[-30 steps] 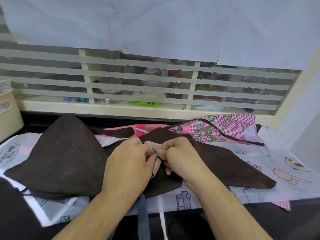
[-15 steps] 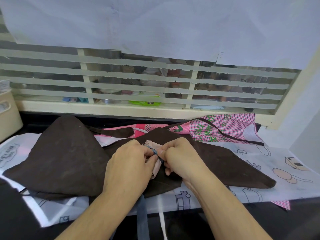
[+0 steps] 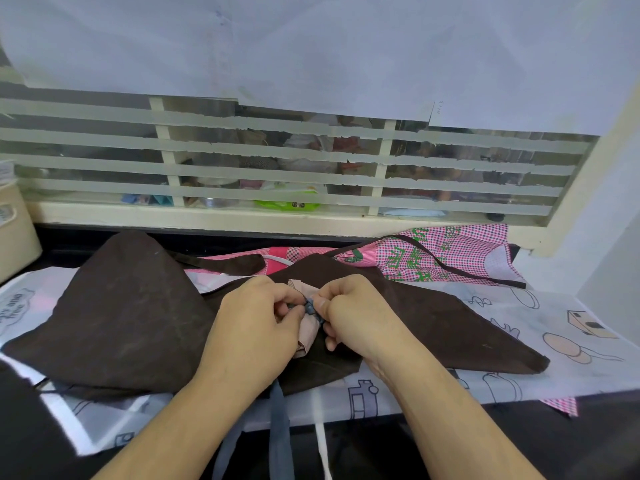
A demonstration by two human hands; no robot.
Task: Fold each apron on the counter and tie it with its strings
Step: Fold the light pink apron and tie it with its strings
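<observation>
A small folded beige apron bundle (image 3: 307, 332) lies on top of a spread brown apron (image 3: 114, 320) at the counter's middle. A blue-grey string (image 3: 310, 309) crosses the bundle in a knot. My left hand (image 3: 256, 327) pinches the string on the knot's left side. My right hand (image 3: 353, 317) pinches it on the right side. The string's loose ends (image 3: 278, 431) hang down over the counter's front edge. Much of the bundle is hidden by my fingers.
A pink checked apron (image 3: 433, 258) lies at the back right, with a brown strap (image 3: 460, 268) over it. A white printed apron (image 3: 554, 327) lies under everything. A beige container (image 3: 14, 233) stands at the far left. A louvred window runs behind the counter.
Both hands stay at the knot on the beige bundle. Their fingers have shifted slightly and the knot looks drawn a little tighter.
</observation>
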